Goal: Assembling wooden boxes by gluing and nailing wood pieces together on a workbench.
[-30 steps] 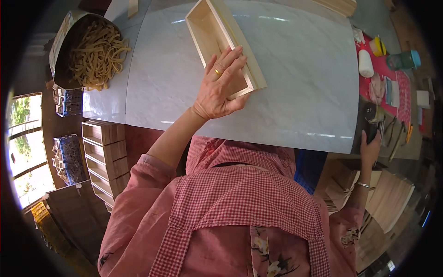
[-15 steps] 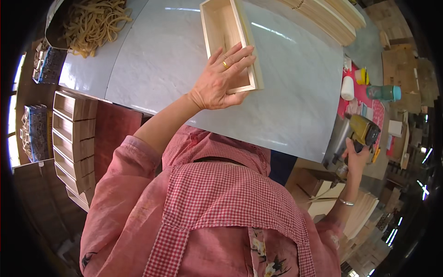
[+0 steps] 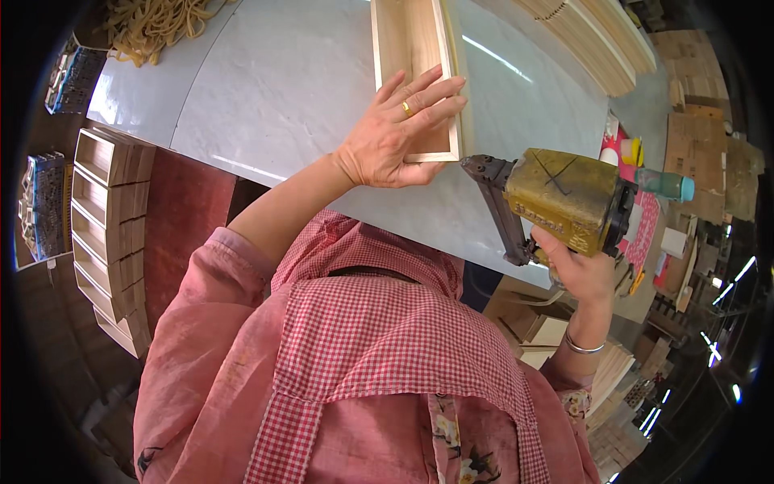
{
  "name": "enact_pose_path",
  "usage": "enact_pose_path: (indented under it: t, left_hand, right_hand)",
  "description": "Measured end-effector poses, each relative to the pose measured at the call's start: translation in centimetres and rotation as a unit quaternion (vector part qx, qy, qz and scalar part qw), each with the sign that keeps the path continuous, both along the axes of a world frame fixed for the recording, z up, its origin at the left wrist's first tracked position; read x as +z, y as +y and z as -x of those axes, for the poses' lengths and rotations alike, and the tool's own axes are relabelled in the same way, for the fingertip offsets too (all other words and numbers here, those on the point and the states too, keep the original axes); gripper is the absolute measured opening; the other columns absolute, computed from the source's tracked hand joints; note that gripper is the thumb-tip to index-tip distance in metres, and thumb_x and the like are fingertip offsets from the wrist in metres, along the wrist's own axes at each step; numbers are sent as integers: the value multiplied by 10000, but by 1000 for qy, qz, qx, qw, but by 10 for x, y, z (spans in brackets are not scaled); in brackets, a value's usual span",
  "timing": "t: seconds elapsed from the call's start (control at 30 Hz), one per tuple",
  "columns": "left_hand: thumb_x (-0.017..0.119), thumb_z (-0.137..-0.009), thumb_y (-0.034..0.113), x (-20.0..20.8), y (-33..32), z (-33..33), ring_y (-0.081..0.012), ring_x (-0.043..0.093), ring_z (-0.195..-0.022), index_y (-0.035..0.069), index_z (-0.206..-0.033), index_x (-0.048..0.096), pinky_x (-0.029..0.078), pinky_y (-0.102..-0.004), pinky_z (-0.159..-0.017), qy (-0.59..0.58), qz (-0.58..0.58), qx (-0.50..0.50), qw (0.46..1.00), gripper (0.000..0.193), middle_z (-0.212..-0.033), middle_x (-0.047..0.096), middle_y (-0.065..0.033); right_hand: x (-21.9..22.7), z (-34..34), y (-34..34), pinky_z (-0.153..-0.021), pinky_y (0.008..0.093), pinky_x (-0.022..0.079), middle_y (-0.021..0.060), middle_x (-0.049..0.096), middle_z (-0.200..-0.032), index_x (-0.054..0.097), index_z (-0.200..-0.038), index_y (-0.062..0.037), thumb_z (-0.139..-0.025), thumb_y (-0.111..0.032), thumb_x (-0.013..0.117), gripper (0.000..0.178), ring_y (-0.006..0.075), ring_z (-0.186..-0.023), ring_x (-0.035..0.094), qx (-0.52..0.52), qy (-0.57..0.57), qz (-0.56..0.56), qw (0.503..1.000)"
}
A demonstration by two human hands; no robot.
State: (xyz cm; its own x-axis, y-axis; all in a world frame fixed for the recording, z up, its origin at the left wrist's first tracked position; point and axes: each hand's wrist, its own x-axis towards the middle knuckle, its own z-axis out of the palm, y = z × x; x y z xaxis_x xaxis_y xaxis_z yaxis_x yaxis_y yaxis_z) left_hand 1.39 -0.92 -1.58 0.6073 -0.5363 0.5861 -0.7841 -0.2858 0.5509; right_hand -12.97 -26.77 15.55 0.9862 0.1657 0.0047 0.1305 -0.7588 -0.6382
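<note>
Nearest: our right hand [image 3: 584, 273], fingers clamped round a yellow nail gun [image 3: 560, 189], nose just beside the wooden box [image 3: 413, 40]. Our left hand [image 3: 383, 145] clasps the box's near end, fingers spaced across its rim. Grey surface [image 3: 266, 89] beneath; wooden strips [image 3: 587, 40] beyond.

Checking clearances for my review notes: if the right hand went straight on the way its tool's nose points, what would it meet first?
The right hand, nail gun leading, would probably meet the wooden box at its near right corner; depth is unclear, so it might pass above.
</note>
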Motion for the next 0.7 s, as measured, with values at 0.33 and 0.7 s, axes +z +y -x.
enact_pose_path:
  t: [0.33,0.7]
  left_hand:
    - [555,-771,504,-4,-1,-1,-290,314,-1499,187,-1489,459,210,-588,-1195,0,9,0,1000,790,-1596,383,-22]
    - [566,-774,486,-1,0,0,-295,306,-1503,153,-1480,472,178,-551,-1219,-7,-1,-3,1000,786,-1592,392,-55]
  right_hand:
    - [3,-4,1,-697,297,576,91,754,-1051,703,-1104,-2,-797,-17,807,324,208,-860,726,-81,81,-55,992]
    - [13,-19,-7,-699,296,568,95,752,-1059,695,-1113,8,-811,-46,808,327,203,-863,724,-124,192,3,974]
